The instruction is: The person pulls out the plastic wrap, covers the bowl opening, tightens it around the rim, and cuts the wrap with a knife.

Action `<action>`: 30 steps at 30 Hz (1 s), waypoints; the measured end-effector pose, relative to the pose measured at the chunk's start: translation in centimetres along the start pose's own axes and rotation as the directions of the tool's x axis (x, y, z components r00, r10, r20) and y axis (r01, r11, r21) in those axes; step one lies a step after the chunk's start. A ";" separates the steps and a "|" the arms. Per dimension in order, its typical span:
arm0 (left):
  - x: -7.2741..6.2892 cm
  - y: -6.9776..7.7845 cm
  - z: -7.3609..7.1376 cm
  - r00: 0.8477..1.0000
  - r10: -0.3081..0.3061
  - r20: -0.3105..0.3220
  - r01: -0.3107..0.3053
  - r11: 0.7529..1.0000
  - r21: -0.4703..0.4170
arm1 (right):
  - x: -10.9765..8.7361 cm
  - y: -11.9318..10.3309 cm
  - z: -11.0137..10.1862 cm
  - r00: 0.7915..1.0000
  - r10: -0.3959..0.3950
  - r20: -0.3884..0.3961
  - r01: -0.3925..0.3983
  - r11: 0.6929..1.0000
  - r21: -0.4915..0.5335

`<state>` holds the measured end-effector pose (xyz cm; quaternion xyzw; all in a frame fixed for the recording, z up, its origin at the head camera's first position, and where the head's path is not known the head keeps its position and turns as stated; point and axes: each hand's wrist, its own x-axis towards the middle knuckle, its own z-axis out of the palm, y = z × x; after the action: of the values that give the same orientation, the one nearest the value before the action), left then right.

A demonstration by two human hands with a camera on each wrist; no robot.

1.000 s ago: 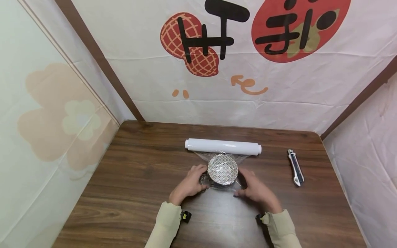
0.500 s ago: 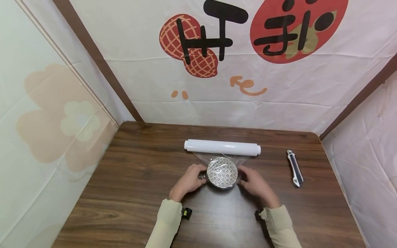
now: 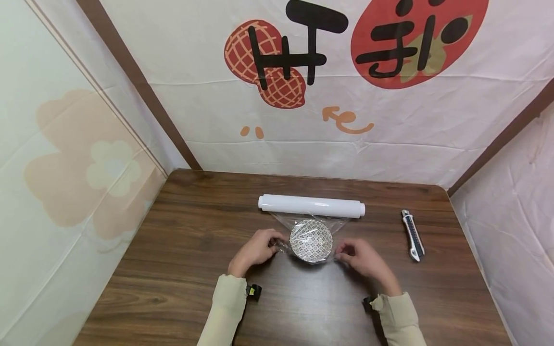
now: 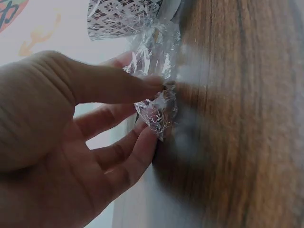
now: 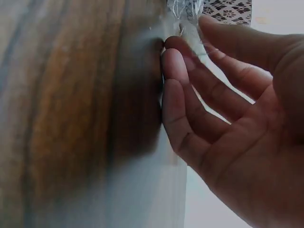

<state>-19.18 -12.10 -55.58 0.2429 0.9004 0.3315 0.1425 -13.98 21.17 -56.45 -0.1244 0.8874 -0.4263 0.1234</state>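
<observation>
A round dish with a small lattice pattern (image 3: 311, 240), bowl-like, sits on the table under clear cling film. The film runs back from it to a white cling film roll (image 3: 311, 206). At the dish's left side my left hand (image 3: 256, 248) pinches a gathered, crumpled bunch of the cling film (image 4: 159, 107) between thumb and fingers, low over the wood. On the other side my right hand (image 3: 361, 256) holds a film edge (image 5: 190, 28) between thumb and forefinger. Its other fingers curl loosely, their tips close to the tabletop. Both hands stand slightly apart from the dish.
A utility knife (image 3: 413, 235) lies on the right part of the brown wooden table (image 3: 195, 269). Printed fabric (image 3: 242, 158) hangs behind the table's far edge, with more fabric walls at left and right.
Both hands first spread around the dish's sides, then closed in on the film. Now they have drawn slightly outward with film between their fingers. The dish came slightly nearer; roll and knife stayed put.
</observation>
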 end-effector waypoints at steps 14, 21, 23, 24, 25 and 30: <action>2.0 2.1 2.6 0.860 -0.406 -0.311 0.358 0.912 -0.200 | 2.3 -1.5 2.0 0.926 0.262 -0.271 -0.238 0.964 0.120; -0.4 4.4 4.3 0.740 -0.509 -0.440 0.280 0.828 -0.486 | -0.6 -3.6 2.8 0.812 0.445 -0.378 -0.283 0.866 0.412; -0.8 5.1 5.2 0.739 -0.529 -0.418 0.202 0.765 -0.612 | -1.3 -4.3 3.7 0.795 0.487 -0.362 -0.261 0.813 0.520; -0.8 5.5 5.7 0.742 -0.539 -0.398 0.169 0.725 -0.667 | -1.5 -4.7 4.2 0.791 0.507 -0.343 -0.252 0.780 0.573; -0.8 5.7 6.1 0.750 -0.546 -0.375 0.136 0.681 -0.719 | -1.6 -5.0 4.7 0.789 0.519 -0.328 -0.227 0.743 0.630; 0.0 6.3 7.3 0.767 -0.550 -0.330 0.057 0.570 -0.819 | -0.5 -6.6 6.8 0.799 0.526 -0.292 -0.061 0.554 0.831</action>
<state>-13.93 -4.09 -56.84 -0.1164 0.6981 0.7061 0.0228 -10.49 12.36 -55.30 0.2176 0.6133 -0.7593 -0.0023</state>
